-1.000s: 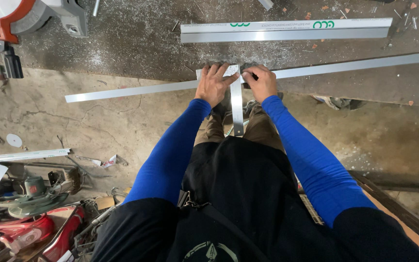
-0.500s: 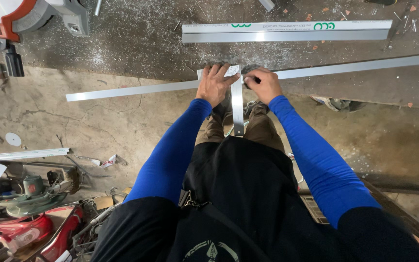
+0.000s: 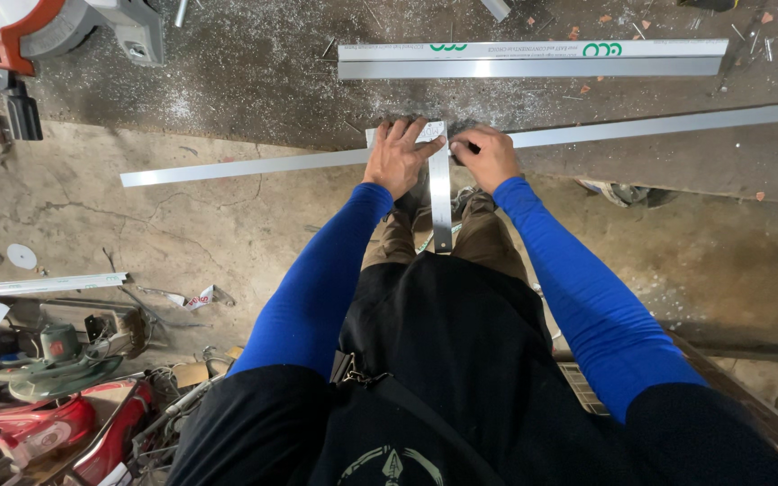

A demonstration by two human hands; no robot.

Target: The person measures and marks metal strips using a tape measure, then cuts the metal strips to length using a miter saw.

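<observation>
Left hand (image 3: 398,157) pins square (image 3: 440,193) on strip (image 3: 254,166); right hand (image 3: 488,157) beside.

Floor (image 3: 227,234) left of strip (image 3: 245,167) open; boxed profile (image 3: 533,59) blocks beyond; tool clutter (image 3: 56,387) lower left, probably tight.

A dusty concrete floor (image 3: 182,225) carries a long metal strip (image 3: 245,166), a boxed bar (image 3: 533,58) beyond it, a short strip (image 3: 38,285) at left, a red saw (image 3: 11,31) and scattered power tools (image 3: 56,378)
</observation>
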